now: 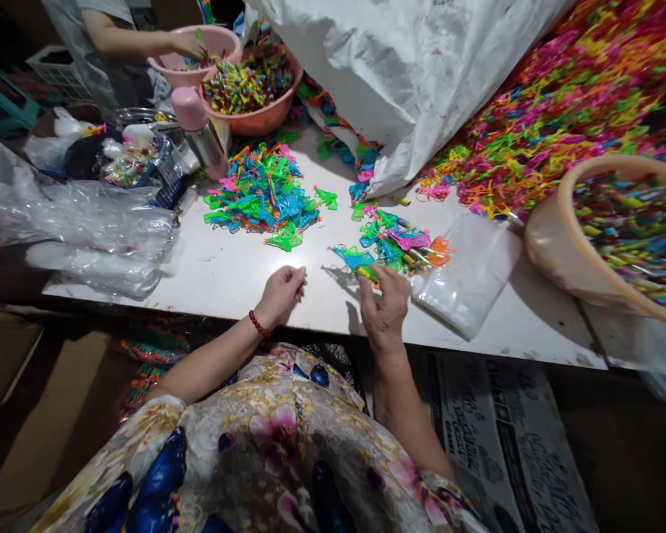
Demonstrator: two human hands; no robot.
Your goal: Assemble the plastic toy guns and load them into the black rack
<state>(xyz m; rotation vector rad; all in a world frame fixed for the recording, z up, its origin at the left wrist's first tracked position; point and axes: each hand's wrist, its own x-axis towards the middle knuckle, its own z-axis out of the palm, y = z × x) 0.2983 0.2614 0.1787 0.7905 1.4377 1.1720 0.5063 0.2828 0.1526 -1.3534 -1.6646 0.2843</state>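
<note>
Right hand [385,303] fingers pinch a yellow piece [368,272] beside the toy pile [394,244]; left hand [282,292] curled shut.

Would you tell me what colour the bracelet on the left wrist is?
The bracelet is red and beaded, on the left hand; the head view shows it clearly.

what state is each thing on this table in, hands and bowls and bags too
left hand: fingers curled shut, resting on the white table
right hand: fingers touching the small toy pile
clear bag: lying flat
big toy pile: loose heap
orange bowl: full
white sack: slumped, toys spilling beneath
</note>
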